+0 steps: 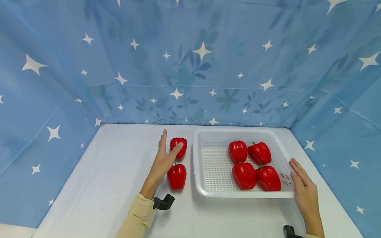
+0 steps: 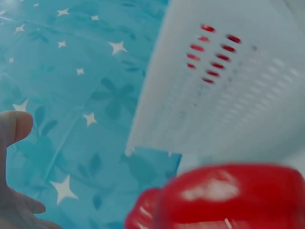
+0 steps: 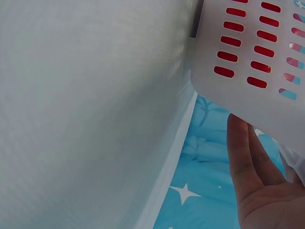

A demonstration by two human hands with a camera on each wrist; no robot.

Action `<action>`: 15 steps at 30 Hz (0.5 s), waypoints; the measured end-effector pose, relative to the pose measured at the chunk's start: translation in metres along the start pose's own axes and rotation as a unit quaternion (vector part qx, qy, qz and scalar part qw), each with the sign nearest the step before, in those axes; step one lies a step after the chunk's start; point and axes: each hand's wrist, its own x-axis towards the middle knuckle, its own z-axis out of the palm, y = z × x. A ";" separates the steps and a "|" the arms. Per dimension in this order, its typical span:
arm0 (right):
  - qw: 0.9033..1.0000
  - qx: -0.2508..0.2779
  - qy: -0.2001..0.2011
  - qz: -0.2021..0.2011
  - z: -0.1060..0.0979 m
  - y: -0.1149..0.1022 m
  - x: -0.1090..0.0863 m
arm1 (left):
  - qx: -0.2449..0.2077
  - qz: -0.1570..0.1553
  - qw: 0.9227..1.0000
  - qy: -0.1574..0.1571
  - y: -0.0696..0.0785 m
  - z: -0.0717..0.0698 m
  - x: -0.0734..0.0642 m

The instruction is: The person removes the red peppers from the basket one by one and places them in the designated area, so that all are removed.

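My left hand (image 1: 163,162) hovers at the two red bell peppers lying left of the basket, its fingers extended and thumb spread. The thumb overlaps the far bell pepper (image 1: 174,142) in the head view; whether it touches cannot be told. Closer to me lies the near bell pepper (image 1: 177,178), beside the wrist. At the right end of the white perforated basket (image 1: 244,194), my right hand (image 1: 306,191) rests against the rim with straight fingers. The right wrist view shows those fingers (image 3: 242,157) at the basket's edge. Several red bell peppers (image 1: 244,176) sit in the basket's right half.
A white table (image 1: 125,172) carries everything. Blue star-patterned cloth (image 1: 202,82) stands behind and on both sides of it. Dark wrist cameras (image 1: 164,202) are strapped to both wrists. Bare mesh floor (image 1: 215,168) shows in the basket's left half.
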 end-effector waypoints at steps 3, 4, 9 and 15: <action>1.000 0.002 -0.001 0.002 0.000 0.001 -0.001 | -0.028 0.006 1.000 -0.008 0.010 0.005 0.003; 1.000 0.000 0.000 0.002 0.000 0.001 -0.001 | -0.039 0.009 0.999 -0.010 0.013 0.007 0.004; 1.000 0.001 0.000 -0.004 0.000 0.001 -0.001 | -0.077 0.023 0.997 -0.017 0.029 0.020 0.009; 1.000 0.002 0.001 -0.012 0.002 0.000 -0.002 | -0.103 0.025 0.994 -0.033 0.042 0.037 0.016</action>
